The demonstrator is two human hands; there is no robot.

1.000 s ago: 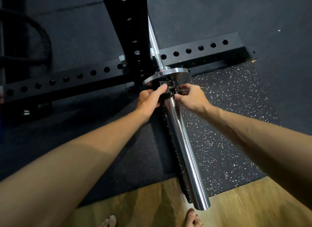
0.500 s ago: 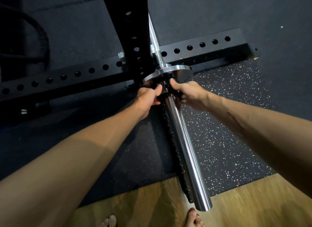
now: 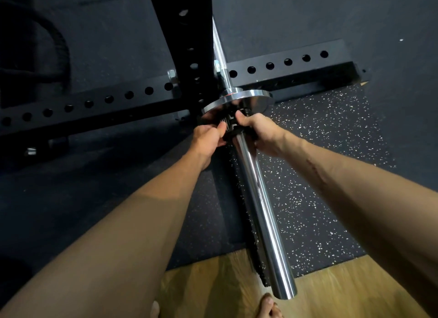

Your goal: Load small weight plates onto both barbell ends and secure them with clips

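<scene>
A chrome barbell sleeve [image 3: 263, 211] runs from the rack toward me, its free end near my feet. One small chrome weight plate [image 3: 251, 98] sits on the sleeve against the collar. A black clip [image 3: 233, 125] is around the sleeve right behind the plate. My left hand [image 3: 207, 137] grips the clip's left side and my right hand [image 3: 259, 133] grips its right side, thumb pressed on top. Much of the clip is hidden by my fingers.
A black rack upright [image 3: 187, 38] rises just left of the bar, and its perforated base beam [image 3: 279, 66] crosses the floor behind the plate. Speckled rubber matting [image 3: 320, 175] lies under the sleeve, wooden floor [image 3: 213, 284] nearest me. A dark hose [image 3: 59, 40] curls at far left.
Both hands have closed tighter around the clip and pushed it up the sleeve against the plate; the right thumb moved onto its top.
</scene>
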